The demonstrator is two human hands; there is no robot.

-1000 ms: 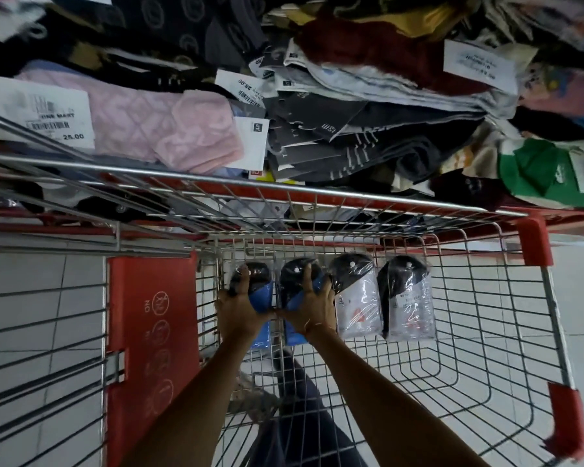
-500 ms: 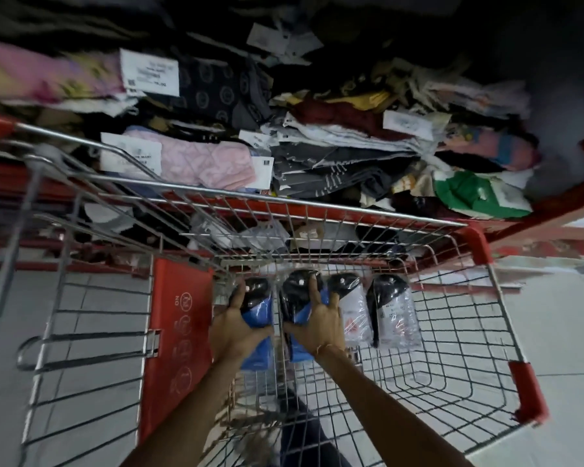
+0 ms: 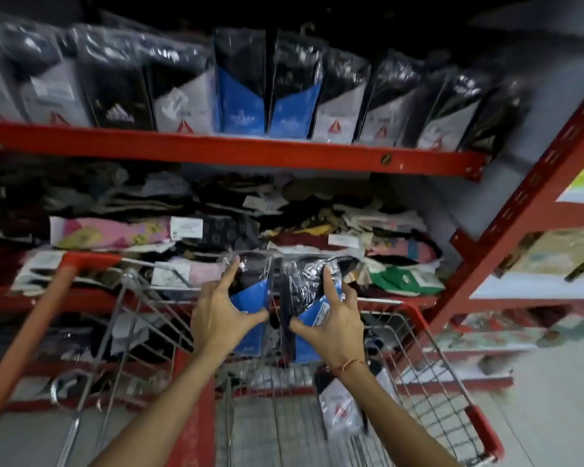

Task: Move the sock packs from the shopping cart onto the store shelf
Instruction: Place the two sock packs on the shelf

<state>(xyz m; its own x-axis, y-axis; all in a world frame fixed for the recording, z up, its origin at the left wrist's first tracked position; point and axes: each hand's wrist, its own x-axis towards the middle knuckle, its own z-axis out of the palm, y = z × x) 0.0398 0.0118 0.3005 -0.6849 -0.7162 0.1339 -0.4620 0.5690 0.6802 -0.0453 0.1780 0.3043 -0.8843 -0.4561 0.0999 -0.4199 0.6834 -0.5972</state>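
Observation:
My left hand [image 3: 220,315] grips a blue-and-black sock pack [image 3: 252,291] held up above the shopping cart [image 3: 429,352]. Beside it my right hand [image 3: 334,318] grips a second blue-and-black sock pack [image 3: 309,281]. The two packs are side by side, level with the cart's front rim. A white-and-black sock pack [image 3: 341,409] still lies in the cart under my right forearm. Above, the red store shelf [image 3: 236,150] carries a row of upright sock packs, two blue ones [image 3: 267,106] in the middle.
The lower shelf holds a messy heap of folded clothes [image 3: 216,227] with price tags. A red upright post [image 3: 526,203] stands at the right, with more shelving behind it. The cart's red handle [image 3: 44,318] slants at the left. Grey tiled floor lies below.
Both hands have lifted the two blue packs out of the cart up to rim height. The view has tilted up, so the upper shelf of sock packs now shows.

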